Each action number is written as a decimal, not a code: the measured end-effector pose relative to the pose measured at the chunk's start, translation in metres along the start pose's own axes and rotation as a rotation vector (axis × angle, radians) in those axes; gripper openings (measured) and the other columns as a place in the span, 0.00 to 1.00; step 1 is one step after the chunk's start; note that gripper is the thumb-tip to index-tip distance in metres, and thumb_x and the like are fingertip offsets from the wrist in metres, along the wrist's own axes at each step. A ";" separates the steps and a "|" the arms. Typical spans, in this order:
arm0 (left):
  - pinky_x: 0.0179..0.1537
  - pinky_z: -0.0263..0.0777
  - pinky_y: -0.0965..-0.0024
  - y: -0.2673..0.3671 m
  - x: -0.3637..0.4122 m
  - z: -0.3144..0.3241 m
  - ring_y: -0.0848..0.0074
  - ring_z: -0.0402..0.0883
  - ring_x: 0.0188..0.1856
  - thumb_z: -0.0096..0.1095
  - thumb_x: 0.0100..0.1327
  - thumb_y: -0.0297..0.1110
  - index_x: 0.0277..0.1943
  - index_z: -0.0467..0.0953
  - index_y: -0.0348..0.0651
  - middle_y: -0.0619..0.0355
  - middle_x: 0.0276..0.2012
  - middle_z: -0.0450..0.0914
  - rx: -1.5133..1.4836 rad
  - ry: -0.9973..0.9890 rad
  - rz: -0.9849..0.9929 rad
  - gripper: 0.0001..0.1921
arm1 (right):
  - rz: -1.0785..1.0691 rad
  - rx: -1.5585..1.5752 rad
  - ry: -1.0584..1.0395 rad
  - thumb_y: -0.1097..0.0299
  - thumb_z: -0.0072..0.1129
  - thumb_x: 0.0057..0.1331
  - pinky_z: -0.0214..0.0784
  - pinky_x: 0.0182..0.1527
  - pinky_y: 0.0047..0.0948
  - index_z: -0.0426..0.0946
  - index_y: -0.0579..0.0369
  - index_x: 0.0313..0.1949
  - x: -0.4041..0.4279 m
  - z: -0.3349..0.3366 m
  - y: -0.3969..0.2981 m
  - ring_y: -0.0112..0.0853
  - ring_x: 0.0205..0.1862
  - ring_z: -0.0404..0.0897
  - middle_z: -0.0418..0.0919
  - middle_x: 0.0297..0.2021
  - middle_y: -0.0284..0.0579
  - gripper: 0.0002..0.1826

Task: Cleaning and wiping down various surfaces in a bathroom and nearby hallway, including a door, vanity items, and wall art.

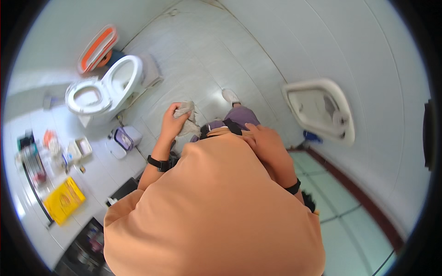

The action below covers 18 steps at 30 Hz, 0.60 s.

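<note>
My left hand (173, 121) grips a crumpled light-grey cloth (188, 119), which hangs down in front of my left side. My right hand (271, 141) is at my waist, beside the hem of my orange shirt (221, 193) and a black strap (232, 126). Its thumb and index finger stand apart, with nothing visible between them; the other fingers are partly hidden. Beyond my hands, one white shoe (229, 96) rests on the tiled floor (203, 51).
At the left stands a white toilet (122, 81), lid and seat raised, with an orange-and-white folding basin (98, 48) behind it. A small lidded bin (129, 138) sits nearby. The wall rack (34, 165) holds toiletries and a yellow bag (64, 200). A white corner washbasin (319, 108) juts out at the right.
</note>
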<state>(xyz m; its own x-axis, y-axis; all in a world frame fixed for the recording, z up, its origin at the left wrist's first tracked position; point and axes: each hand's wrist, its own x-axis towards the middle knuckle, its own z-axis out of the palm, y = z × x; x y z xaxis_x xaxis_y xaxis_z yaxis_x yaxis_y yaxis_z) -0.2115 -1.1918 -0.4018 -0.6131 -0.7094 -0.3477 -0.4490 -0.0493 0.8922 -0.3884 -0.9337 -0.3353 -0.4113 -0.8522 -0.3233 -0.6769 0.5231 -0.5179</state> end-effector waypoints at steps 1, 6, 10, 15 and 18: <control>0.45 0.69 0.73 -0.001 0.004 -0.002 0.77 0.76 0.41 0.67 0.54 0.28 0.42 0.75 0.40 0.60 0.37 0.78 0.019 0.023 -0.021 0.12 | -0.082 -0.028 -0.022 0.58 0.54 0.64 0.68 0.40 0.45 0.70 0.54 0.53 0.020 -0.007 0.002 0.47 0.38 0.77 0.78 0.35 0.50 0.21; 0.49 0.69 0.69 0.009 0.020 0.004 0.73 0.76 0.46 0.67 0.55 0.30 0.46 0.75 0.42 0.56 0.42 0.79 0.016 0.252 0.073 0.15 | -0.287 -0.117 -0.188 0.59 0.52 0.66 0.67 0.42 0.46 0.69 0.56 0.56 0.097 -0.053 0.006 0.51 0.40 0.76 0.77 0.38 0.55 0.22; 0.50 0.69 0.68 0.019 0.005 0.005 0.70 0.77 0.46 0.63 0.58 0.30 0.50 0.72 0.38 0.53 0.43 0.79 -0.137 0.490 0.018 0.16 | -0.550 -0.337 -0.393 0.61 0.54 0.66 0.69 0.45 0.44 0.69 0.55 0.57 0.165 -0.082 -0.008 0.50 0.45 0.76 0.78 0.43 0.56 0.22; 0.49 0.69 0.68 0.048 -0.052 0.010 0.70 0.77 0.45 0.60 0.62 0.30 0.55 0.69 0.39 0.51 0.44 0.79 -0.453 0.712 -0.004 0.19 | -0.882 -0.503 -0.631 0.58 0.55 0.65 0.68 0.44 0.46 0.69 0.54 0.57 0.255 -0.085 -0.045 0.51 0.44 0.76 0.78 0.41 0.56 0.23; 0.49 0.69 0.68 0.055 -0.094 0.021 0.72 0.77 0.46 0.59 0.63 0.30 0.57 0.69 0.40 0.50 0.45 0.79 -0.517 0.925 -0.100 0.19 | -1.149 -0.631 -0.733 0.59 0.55 0.65 0.69 0.43 0.47 0.70 0.54 0.56 0.294 -0.050 -0.086 0.51 0.43 0.77 0.78 0.41 0.55 0.22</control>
<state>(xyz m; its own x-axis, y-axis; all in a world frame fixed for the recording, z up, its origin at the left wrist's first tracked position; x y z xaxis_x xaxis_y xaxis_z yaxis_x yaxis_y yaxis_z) -0.1919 -1.1131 -0.3255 0.2414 -0.9332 -0.2661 -0.0061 -0.2757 0.9612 -0.4813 -1.2298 -0.3461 0.7715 -0.4935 -0.4016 -0.6327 -0.6617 -0.4023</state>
